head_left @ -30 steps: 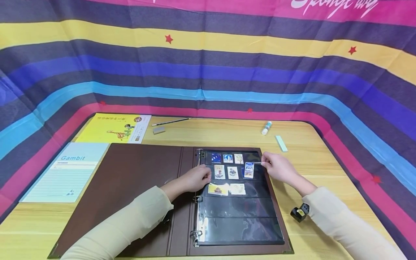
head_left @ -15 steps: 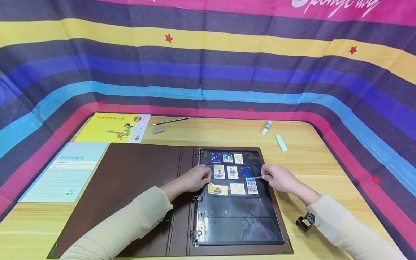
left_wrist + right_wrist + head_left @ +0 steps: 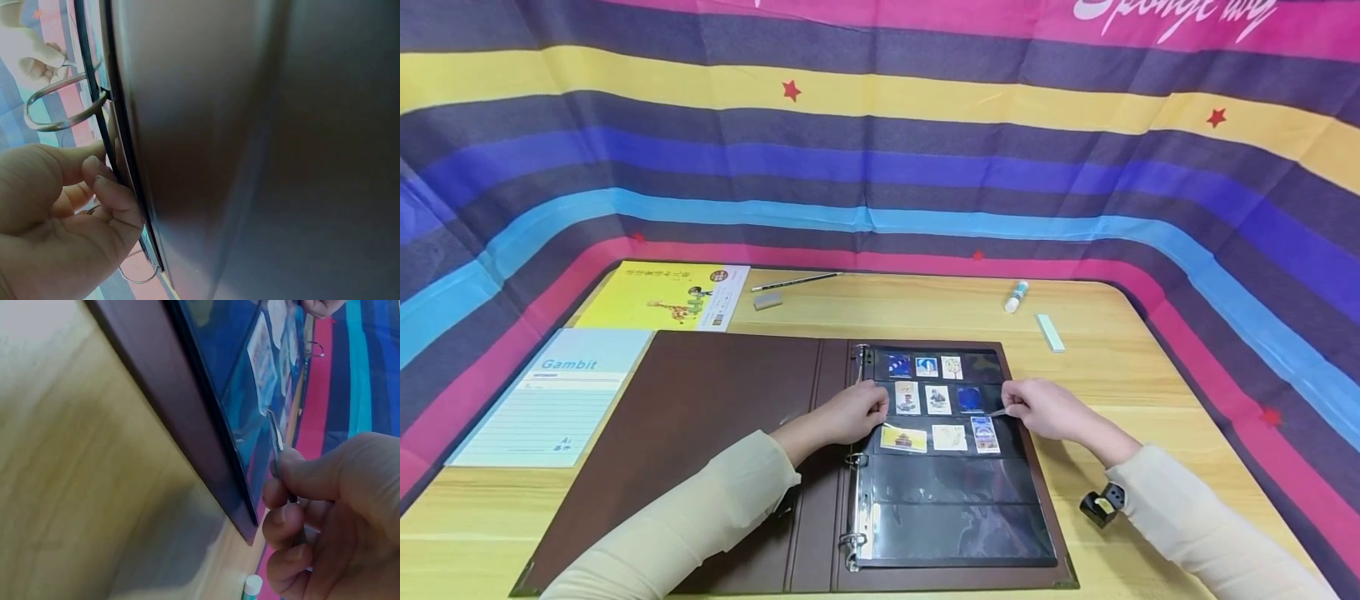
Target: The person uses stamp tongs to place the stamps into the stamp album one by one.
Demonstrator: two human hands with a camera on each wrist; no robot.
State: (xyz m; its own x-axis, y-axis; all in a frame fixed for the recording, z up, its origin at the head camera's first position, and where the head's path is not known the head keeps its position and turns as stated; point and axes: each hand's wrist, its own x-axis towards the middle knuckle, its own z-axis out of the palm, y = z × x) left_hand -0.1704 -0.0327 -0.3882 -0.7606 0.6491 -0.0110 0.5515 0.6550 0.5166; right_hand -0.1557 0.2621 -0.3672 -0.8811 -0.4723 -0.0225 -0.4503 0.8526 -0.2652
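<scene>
In the head view a stamp album [image 3: 737,467] lies open, its black page [image 3: 955,533] bearing rows of stamps. My right hand [image 3: 1041,408] pinches metal tweezers [image 3: 276,434] between thumb and fingers. Their tip is at the top corner of a tall blue-and-white stamp [image 3: 984,435], the rightmost in the third row; whether they still grip it I cannot tell. At the page's ring-side edge, my left hand [image 3: 850,412] pinches what looks like the clear pocket strip, beside a yellow stamp [image 3: 903,438]. Its fingertips are partly hidden. A blue stamp [image 3: 970,399] sits just above the tall one.
Metal rings [image 3: 62,115] stand up along the binder's spine. A pale notepad [image 3: 553,400] and a yellow booklet [image 3: 655,297] lie to the left. Behind are a pencil [image 3: 797,282], a grey eraser [image 3: 767,301], a glue stick [image 3: 1017,297] and a pale green bar [image 3: 1049,332].
My right hand has brought the tall stamp down from over the second row to the third-row pocket. Since half a second ago the stamp has shifted slightly lower. My left hand stays put.
</scene>
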